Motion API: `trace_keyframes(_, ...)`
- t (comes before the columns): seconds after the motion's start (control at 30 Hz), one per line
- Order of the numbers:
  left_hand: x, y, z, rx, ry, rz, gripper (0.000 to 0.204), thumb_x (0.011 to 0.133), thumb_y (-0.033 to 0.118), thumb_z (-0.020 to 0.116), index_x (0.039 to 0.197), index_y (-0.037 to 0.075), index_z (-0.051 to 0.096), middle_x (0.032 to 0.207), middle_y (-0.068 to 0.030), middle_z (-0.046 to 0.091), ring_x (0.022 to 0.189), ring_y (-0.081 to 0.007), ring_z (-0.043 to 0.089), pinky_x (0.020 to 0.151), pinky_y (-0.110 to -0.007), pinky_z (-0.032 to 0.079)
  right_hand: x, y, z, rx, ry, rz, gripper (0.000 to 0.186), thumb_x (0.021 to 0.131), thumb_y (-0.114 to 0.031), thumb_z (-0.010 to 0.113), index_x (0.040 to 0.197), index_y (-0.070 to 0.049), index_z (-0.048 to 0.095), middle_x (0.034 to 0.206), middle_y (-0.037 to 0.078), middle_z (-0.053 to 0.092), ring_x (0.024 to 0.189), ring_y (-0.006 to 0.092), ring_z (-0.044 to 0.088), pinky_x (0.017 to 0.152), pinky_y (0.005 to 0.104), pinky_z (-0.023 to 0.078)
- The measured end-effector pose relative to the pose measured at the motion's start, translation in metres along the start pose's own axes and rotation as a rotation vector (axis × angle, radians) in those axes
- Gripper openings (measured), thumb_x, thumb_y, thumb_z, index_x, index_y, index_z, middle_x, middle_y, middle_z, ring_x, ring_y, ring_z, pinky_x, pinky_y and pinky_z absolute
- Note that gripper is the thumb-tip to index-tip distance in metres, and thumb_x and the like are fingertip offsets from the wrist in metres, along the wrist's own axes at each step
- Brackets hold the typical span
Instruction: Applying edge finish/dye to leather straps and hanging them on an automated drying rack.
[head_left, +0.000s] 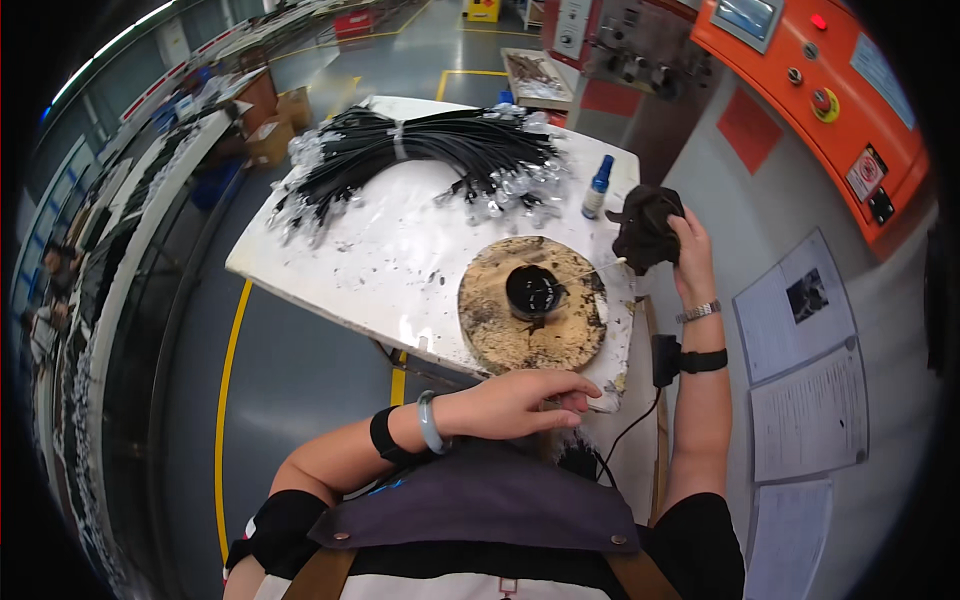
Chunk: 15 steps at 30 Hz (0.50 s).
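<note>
My right hand grips a crumpled dark cloth over the table's right edge. Just below the cloth, a thin stick with a pale end points toward a small round pot of glossy black liquid. The pot stands on a round, black-stained wooden board. My left hand is in front of the board's near edge, fingers apart and loosely bent, with no object visible in them. Under it, close to my apron, pale strands and a dark bundle show only partly.
A tied bundle of black cables with clear-wrapped ends lies across the back of the white table. A blue-capped bottle stands near the cloth. To the right are an orange control panel and papers on a wall; racks run along the left.
</note>
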<state>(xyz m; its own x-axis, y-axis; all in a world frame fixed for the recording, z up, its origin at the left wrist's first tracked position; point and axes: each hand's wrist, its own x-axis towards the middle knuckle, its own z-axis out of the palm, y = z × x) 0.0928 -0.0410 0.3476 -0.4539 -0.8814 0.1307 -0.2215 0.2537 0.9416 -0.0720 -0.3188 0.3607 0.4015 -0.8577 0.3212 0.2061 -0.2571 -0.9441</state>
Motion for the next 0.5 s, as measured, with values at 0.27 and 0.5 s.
trace_keyframes(0.27,0.014,-0.006,0.016,-0.003,-0.022,0.003,0.037,0.087,0.012,0.058,0.122,0.005,0.048,0.105,-0.0066,0.06,0.1,-0.0164,0.057,0.088,-0.03,0.045,-0.001,-0.011,-0.024,0.315,-0.003,-0.033,0.037,0.093,-0.019,0.046,0.124,0.001,0.046,0.119,0.01,0.054,0.109,0.0178,0.053,0.095,0.0309,0.041)
trace_keyframes(0.5,0.029,-0.003,0.024,0.117,-0.034,0.005,0.037,0.089,0.016,0.056,0.124,0.008,0.047,0.123,-0.01,0.048,0.109,-0.0209,0.051,0.092,-0.031,0.041,0.005,-0.014,-0.026,0.48,0.108,-0.083,0.037,0.094,-0.018,0.046,0.126,0.0,0.045,0.122,0.008,0.052,0.111,0.0179,0.051,0.097,0.0304,0.04)
